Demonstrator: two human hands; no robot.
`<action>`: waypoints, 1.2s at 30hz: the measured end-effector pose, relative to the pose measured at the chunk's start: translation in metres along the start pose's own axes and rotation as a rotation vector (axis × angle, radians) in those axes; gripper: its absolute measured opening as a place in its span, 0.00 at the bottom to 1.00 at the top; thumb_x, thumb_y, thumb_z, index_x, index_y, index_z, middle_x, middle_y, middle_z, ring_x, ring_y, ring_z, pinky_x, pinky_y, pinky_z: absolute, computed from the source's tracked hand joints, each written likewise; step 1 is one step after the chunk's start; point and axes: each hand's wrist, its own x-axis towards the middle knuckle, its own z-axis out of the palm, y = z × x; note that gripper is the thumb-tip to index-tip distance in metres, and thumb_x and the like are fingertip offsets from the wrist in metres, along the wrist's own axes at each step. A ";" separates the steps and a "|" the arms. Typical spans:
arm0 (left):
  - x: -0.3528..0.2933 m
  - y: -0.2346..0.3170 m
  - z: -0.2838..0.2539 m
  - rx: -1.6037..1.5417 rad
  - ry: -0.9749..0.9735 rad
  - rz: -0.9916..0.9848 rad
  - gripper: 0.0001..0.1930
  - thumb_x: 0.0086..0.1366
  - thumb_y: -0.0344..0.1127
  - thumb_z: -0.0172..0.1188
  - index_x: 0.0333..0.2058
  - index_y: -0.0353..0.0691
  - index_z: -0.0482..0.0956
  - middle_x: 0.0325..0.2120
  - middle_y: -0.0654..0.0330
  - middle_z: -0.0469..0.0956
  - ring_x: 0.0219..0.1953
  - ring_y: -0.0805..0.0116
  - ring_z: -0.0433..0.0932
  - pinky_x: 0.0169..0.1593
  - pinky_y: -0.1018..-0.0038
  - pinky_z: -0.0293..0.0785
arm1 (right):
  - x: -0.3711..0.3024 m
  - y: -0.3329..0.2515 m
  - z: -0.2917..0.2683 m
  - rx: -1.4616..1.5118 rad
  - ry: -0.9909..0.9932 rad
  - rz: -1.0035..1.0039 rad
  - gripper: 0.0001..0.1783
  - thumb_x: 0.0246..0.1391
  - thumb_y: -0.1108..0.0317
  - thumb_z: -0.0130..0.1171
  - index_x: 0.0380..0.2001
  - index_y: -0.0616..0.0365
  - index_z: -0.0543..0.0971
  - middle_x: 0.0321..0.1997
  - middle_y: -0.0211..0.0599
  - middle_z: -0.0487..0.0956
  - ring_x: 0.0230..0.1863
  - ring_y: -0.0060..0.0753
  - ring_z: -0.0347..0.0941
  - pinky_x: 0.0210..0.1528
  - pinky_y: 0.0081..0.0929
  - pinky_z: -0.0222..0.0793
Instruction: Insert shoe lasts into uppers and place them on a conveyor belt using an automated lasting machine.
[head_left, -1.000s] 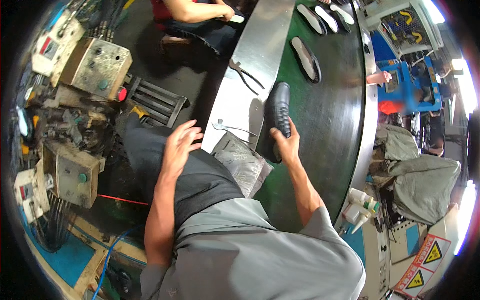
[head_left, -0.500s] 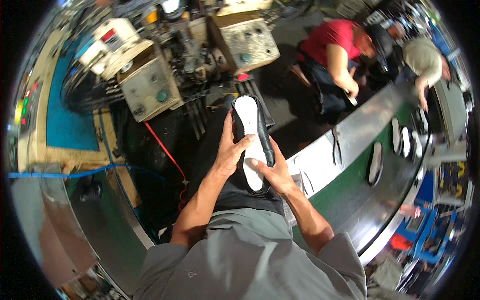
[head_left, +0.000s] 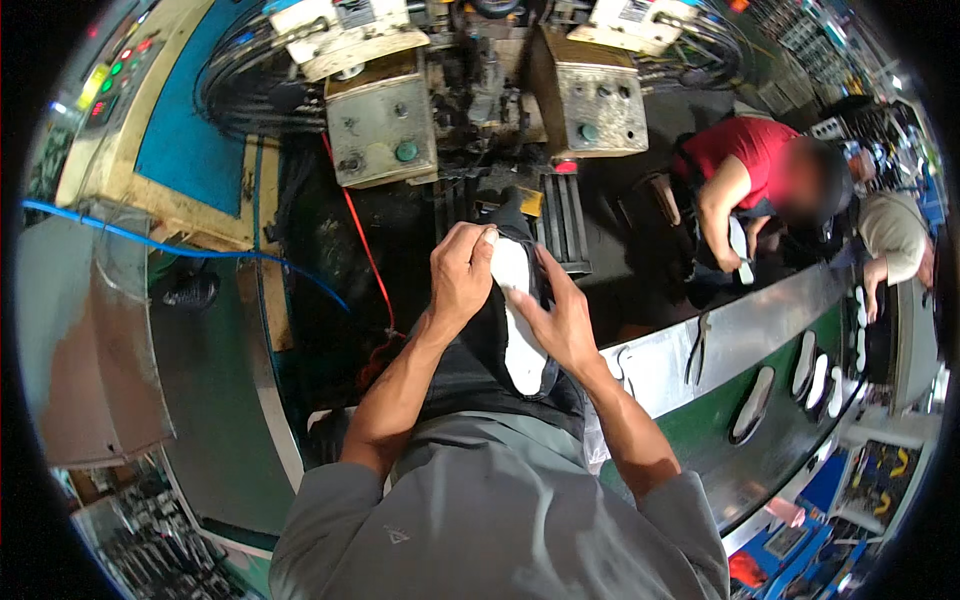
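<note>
A black shoe upper with a white sole-shaped bottom (head_left: pixel 522 355) rests bottom up over my lap, its long side pointing away from me. At its far end, my left hand (head_left: pixel 460 272) is closed, with thumb and fingertips pinching the black edge beside the white bottom. My right hand (head_left: pixel 562 322) grips the right side, its thumb pressed on the white surface and its fingers along the black side. The underside of the shoe is hidden.
Ahead stands a machine with two control boxes (head_left: pixel 382 135). To the right runs a green conveyor (head_left: pixel 690 440) with several shoes, a metal ledge (head_left: pixel 770 312), and pliers (head_left: pixel 698 348) lying on it. A co-worker in red (head_left: pixel 745 165) bends over another shoe. A blue hose (head_left: pixel 180 243) crosses at left.
My left hand has moved from the shoe's left side to its far end and now pinches the edge there. My right hand keeps its hold. The whole view has shifted.
</note>
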 end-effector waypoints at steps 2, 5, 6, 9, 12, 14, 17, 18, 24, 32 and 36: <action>0.007 0.009 0.000 -0.025 -0.067 0.042 0.07 0.73 0.25 0.61 0.46 0.30 0.83 0.38 0.45 0.84 0.39 0.44 0.84 0.43 0.60 0.80 | 0.016 -0.006 -0.003 0.012 0.063 0.086 0.30 0.70 0.62 0.66 0.67 0.72 0.76 0.56 0.66 0.85 0.57 0.51 0.86 0.61 0.40 0.79; 0.011 0.007 -0.010 -0.091 -0.270 0.025 0.17 0.75 0.27 0.61 0.59 0.33 0.81 0.50 0.46 0.83 0.52 0.51 0.84 0.56 0.65 0.80 | 0.011 -0.001 -0.008 0.051 0.124 0.044 0.26 0.74 0.61 0.61 0.65 0.70 0.79 0.53 0.67 0.85 0.53 0.58 0.86 0.58 0.42 0.79; 0.012 0.007 -0.010 -0.100 -0.287 0.028 0.17 0.75 0.27 0.61 0.59 0.33 0.81 0.50 0.46 0.83 0.52 0.51 0.84 0.56 0.65 0.80 | 0.009 0.002 -0.010 0.103 0.113 0.076 0.28 0.73 0.60 0.62 0.67 0.69 0.78 0.55 0.68 0.84 0.54 0.66 0.84 0.59 0.46 0.79; 0.018 0.009 -0.010 -0.401 -0.542 -0.382 0.25 0.76 0.33 0.65 0.69 0.37 0.77 0.62 0.51 0.82 0.62 0.64 0.80 0.66 0.69 0.73 | 0.002 0.009 -0.010 0.206 0.054 0.168 0.33 0.72 0.60 0.62 0.74 0.65 0.71 0.64 0.66 0.81 0.66 0.52 0.81 0.66 0.42 0.73; 0.018 0.004 0.000 -0.492 -0.529 -0.458 0.21 0.76 0.31 0.63 0.65 0.35 0.80 0.58 0.56 0.83 0.58 0.69 0.79 0.64 0.71 0.73 | 0.006 -0.004 -0.010 0.053 -0.036 0.201 0.44 0.64 0.53 0.68 0.77 0.61 0.68 0.62 0.67 0.80 0.66 0.64 0.73 0.72 0.50 0.66; 0.015 0.001 0.005 -0.533 -0.509 -0.499 0.19 0.76 0.30 0.63 0.62 0.34 0.82 0.55 0.58 0.84 0.56 0.71 0.79 0.63 0.72 0.74 | 0.007 -0.007 -0.010 0.067 -0.039 0.230 0.43 0.64 0.54 0.68 0.77 0.62 0.68 0.63 0.68 0.80 0.64 0.63 0.73 0.71 0.49 0.66; 0.010 -0.005 0.011 -0.597 -0.479 -0.492 0.17 0.74 0.29 0.64 0.59 0.33 0.84 0.54 0.58 0.84 0.55 0.70 0.79 0.63 0.71 0.74 | 0.002 -0.006 -0.007 0.083 -0.037 0.267 0.42 0.63 0.56 0.68 0.76 0.63 0.69 0.65 0.65 0.80 0.65 0.62 0.72 0.72 0.48 0.65; 0.006 -0.007 0.013 -0.597 -0.483 -0.498 0.17 0.74 0.29 0.64 0.59 0.33 0.84 0.54 0.58 0.84 0.55 0.70 0.79 0.63 0.71 0.74 | -0.001 -0.003 -0.004 0.082 0.004 0.216 0.41 0.63 0.58 0.68 0.75 0.63 0.69 0.67 0.63 0.79 0.66 0.61 0.72 0.72 0.48 0.65; 0.001 -0.013 0.021 -0.495 -0.411 -0.268 0.18 0.72 0.31 0.66 0.58 0.34 0.85 0.56 0.55 0.81 0.59 0.64 0.80 0.65 0.68 0.74 | -0.005 0.011 0.005 0.036 0.103 0.018 0.39 0.64 0.63 0.67 0.75 0.64 0.70 0.73 0.57 0.76 0.71 0.56 0.70 0.75 0.46 0.63; 0.014 0.002 0.024 -0.537 -0.544 -0.231 0.22 0.73 0.34 0.66 0.62 0.34 0.82 0.58 0.55 0.79 0.62 0.64 0.77 0.69 0.68 0.69 | -0.001 0.041 -0.016 0.879 -0.081 0.392 0.38 0.81 0.47 0.51 0.80 0.63 0.64 0.79 0.46 0.69 0.79 0.37 0.63 0.80 0.34 0.56; 0.010 0.007 0.028 -0.453 -0.496 -0.207 0.21 0.73 0.34 0.66 0.61 0.34 0.83 0.56 0.56 0.80 0.59 0.65 0.78 0.67 0.69 0.71 | -0.005 0.040 -0.008 0.348 0.006 0.204 0.36 0.82 0.48 0.48 0.78 0.67 0.64 0.74 0.58 0.75 0.75 0.47 0.71 0.77 0.36 0.62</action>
